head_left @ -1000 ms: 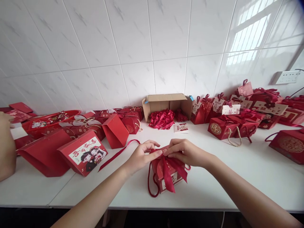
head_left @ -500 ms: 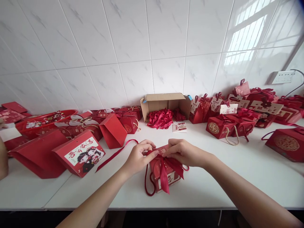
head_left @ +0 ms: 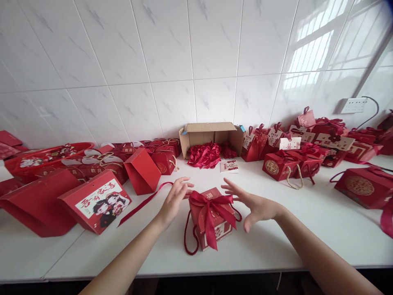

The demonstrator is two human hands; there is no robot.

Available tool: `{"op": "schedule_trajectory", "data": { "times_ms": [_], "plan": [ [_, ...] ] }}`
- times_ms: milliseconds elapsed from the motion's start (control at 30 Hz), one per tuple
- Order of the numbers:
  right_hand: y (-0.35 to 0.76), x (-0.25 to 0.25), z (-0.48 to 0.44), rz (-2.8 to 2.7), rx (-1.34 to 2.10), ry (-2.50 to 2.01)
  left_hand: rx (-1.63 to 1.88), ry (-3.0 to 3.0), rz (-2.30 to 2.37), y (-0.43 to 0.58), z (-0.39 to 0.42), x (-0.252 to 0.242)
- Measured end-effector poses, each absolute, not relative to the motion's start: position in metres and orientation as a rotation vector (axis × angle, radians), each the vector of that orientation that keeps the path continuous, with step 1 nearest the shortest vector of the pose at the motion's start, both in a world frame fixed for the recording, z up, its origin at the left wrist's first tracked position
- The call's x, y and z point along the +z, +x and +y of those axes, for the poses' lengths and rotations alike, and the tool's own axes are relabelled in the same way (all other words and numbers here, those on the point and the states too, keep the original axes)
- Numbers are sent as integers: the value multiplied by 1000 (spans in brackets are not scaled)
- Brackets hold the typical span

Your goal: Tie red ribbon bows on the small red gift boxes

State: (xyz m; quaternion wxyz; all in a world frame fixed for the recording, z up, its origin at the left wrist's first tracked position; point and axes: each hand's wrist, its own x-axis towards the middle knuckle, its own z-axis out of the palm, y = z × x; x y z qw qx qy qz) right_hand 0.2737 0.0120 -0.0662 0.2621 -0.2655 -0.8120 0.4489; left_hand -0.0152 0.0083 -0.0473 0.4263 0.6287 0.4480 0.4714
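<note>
A red gift box (head_left: 200, 223) stands on the white table in front of me, with dark red cord handles at its sides. Across its top lies a red ribbon bow (head_left: 211, 205), its two tails hanging down the front. My left hand (head_left: 175, 200) is beside the box's left edge, fingers apart and near the bow's left loop; I cannot tell whether the fingertips touch it. To the right of the box, my right hand (head_left: 256, 207) hovers with fingers spread, holding nothing. A loose strip of red ribbon (head_left: 144, 205) lies on the table left of my left hand.
Behind the box, an open cardboard box (head_left: 211, 128) holds red ribbons, with a printed card (head_left: 229, 166) before it. Red boxes (head_left: 101, 200) crowd the left beside a red basket (head_left: 18, 166). More gift boxes (head_left: 281, 164) with tags fill the right. A socket strip (head_left: 353, 105) is on the wall.
Both hands have let go of the ribbon bow and moved apart, the right one outward to the right with its fingers opening. The whole bow now shows on the box. The view has shifted slightly.
</note>
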Motion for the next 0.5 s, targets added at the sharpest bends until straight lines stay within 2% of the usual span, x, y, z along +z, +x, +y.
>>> {"op": "schedule_trajectory", "data": {
  "times_ms": [100, 267, 400, 500],
  "plan": [
    [264, -74, 11, -2242, 1216, -814, 1246, 1459, 1241, -23, 28, -66],
    [245, -71, 0, -2155, 1190, -707, 1239, 1448, 1292, -25, 38, -79],
    [275, -55, -6, -2046, 1004, -807, 1217, 1490, 1274, -26, 34, -78],
    [325, -31, 4, -1757, 736, -1019, 1208, 1510, 1293, -27, 36, -79]
  ]
}}
